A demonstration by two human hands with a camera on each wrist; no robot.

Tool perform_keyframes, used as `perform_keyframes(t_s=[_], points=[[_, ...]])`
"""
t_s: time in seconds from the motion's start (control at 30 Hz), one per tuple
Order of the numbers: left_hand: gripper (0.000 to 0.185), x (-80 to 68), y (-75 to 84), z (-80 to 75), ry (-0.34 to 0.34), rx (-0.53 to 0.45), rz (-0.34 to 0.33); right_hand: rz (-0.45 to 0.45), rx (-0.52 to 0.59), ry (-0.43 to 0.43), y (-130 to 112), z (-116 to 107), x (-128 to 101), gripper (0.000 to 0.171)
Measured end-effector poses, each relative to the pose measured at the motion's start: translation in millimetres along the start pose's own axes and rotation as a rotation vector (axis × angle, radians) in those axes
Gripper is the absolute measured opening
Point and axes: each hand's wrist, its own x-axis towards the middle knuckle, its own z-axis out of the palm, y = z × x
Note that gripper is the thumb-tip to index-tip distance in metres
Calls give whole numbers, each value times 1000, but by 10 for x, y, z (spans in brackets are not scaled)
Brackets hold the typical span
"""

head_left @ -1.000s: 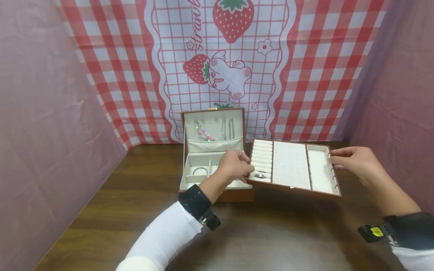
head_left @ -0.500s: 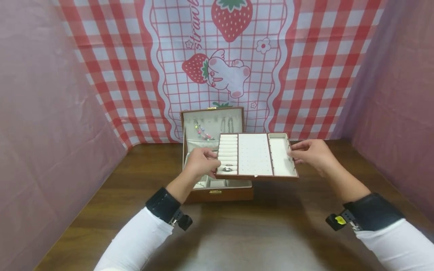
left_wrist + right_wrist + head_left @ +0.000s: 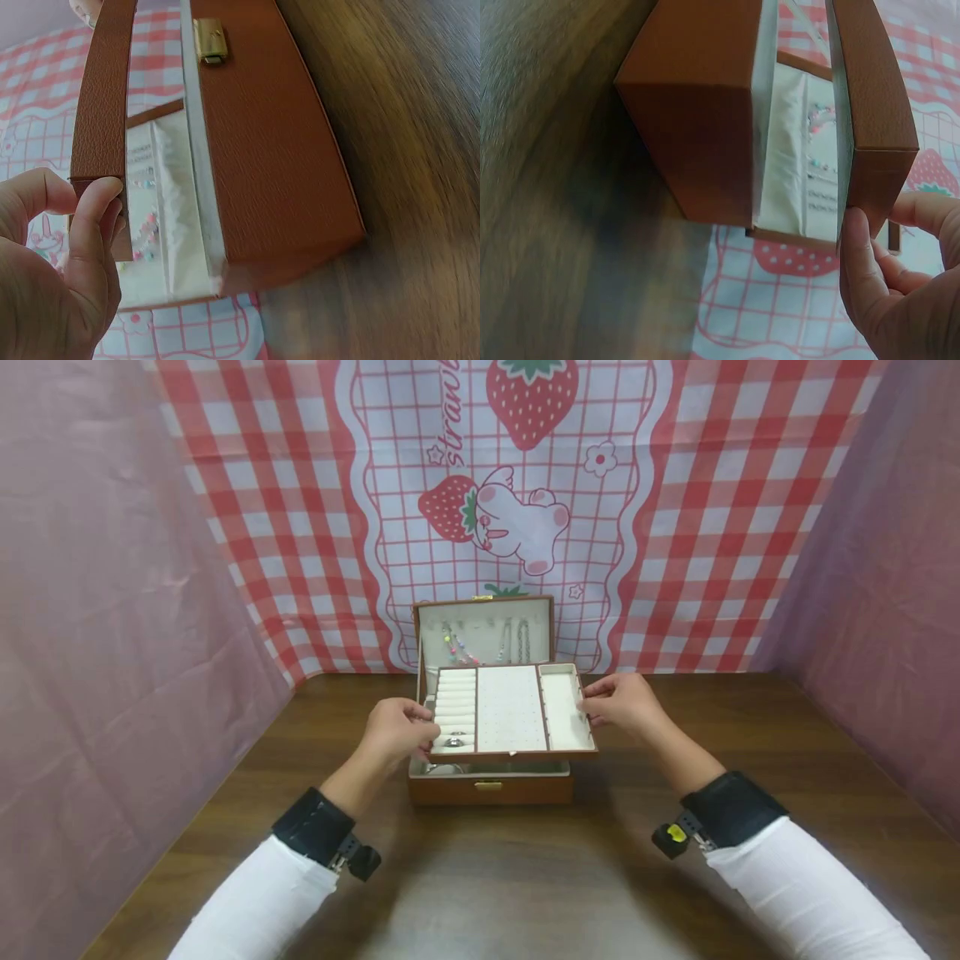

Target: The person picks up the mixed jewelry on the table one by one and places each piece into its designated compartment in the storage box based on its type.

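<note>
A brown jewelry tray (image 3: 512,710) with a cream lining hangs level above the open jewelry box (image 3: 491,791). My left hand (image 3: 397,727) pinches its left end, and my right hand (image 3: 626,703) pinches its right end. Rings (image 3: 454,742) sit in the ring rolls at the tray's left; a dotted white panel fills its middle, and a long compartment its right. Both wrist views show a gap between the tray and the box's rim. Necklaces (image 3: 522,642) hang inside the raised lid (image 3: 483,610). Most of the box's inside is hidden under the tray.
The box stands on a dark wooden table (image 3: 480,877) toward its back edge. Behind it hangs a red-and-white checked strawberry cloth (image 3: 517,518). Pinkish curtains (image 3: 135,610) close off both sides.
Both hands have carried the tray leftward from the right of the box to above it. The tray's slant has levelled out, and it now covers most of the box's opening.
</note>
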Motion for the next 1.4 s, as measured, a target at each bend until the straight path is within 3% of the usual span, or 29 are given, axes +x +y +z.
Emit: perform_keyframes(t_s=[0.37,0.67,1.07,1.4], points=[[22,7,-184,-155,17,48,-41,-13,32,-19,63,314,114,35],[22,45,-301,-168,10,74,-39,-29,-81,11,106,447,158,31],[15,140,-263,-113,-20,290,14,-67,-310,60,150,480,225,17],[12,172,-244,-91,-3,575,62,-139,-403,53,223,502,216,9]])
